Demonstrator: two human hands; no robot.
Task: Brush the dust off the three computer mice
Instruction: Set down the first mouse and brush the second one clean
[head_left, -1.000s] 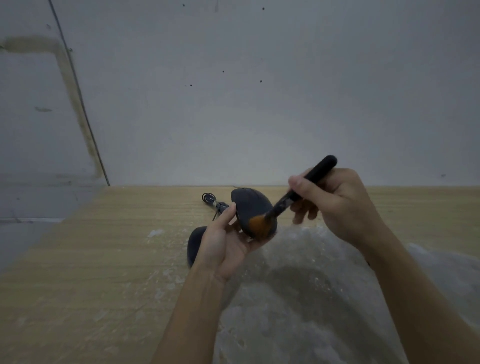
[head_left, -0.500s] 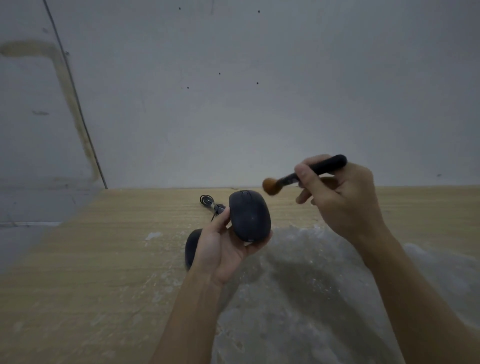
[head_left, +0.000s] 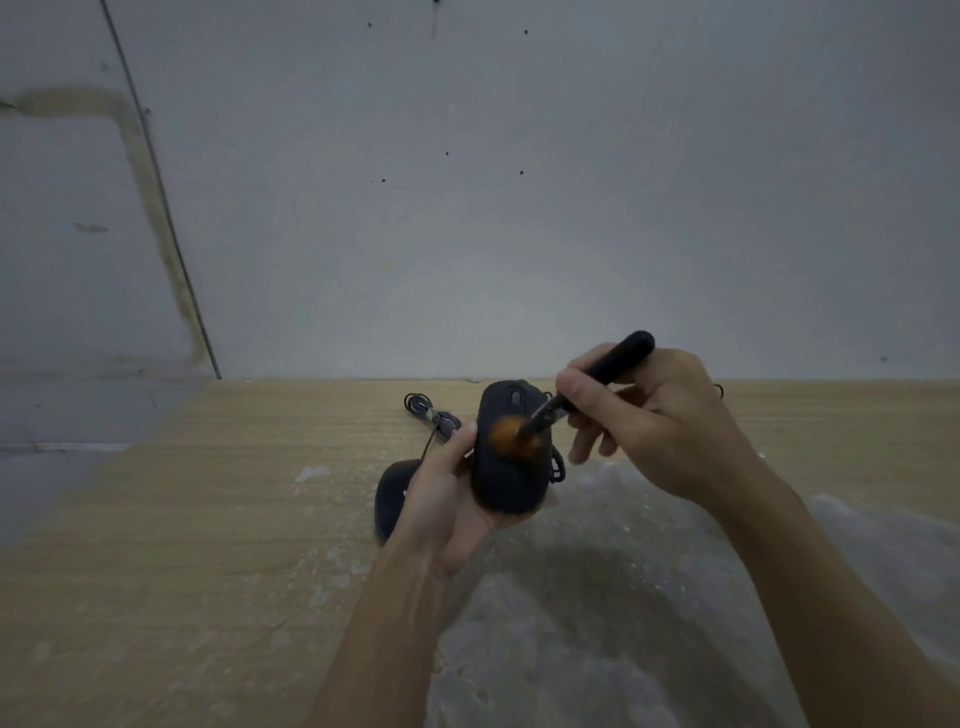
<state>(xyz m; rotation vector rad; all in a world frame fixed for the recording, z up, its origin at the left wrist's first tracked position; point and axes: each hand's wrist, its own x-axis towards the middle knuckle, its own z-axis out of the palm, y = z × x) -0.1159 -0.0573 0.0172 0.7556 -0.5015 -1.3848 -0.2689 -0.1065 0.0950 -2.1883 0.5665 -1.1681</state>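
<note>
Mouse (head_left: 511, 467), black, sits above the worktop (head_left: 208, 519) in the left hand (head_left: 447, 499) grip; no readable writing. Right hand (head_left: 644, 421) grips the brush (head_left: 571, 397), bristles touching it. Another mouse (head_left: 389, 493) lies half hidden behind.

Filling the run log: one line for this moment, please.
left hand holds mouse | right hand holds brush | bristles on mouse

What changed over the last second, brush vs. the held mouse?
The brush lifted off the held mouse to above its far end half a second ago, then came back down; its orange bristles now press mid-top, further up than a second ago. No regrasp: the right hand grips the brush, the left hand holds the mouse. The second mouse lies unmoved on the table.
</note>
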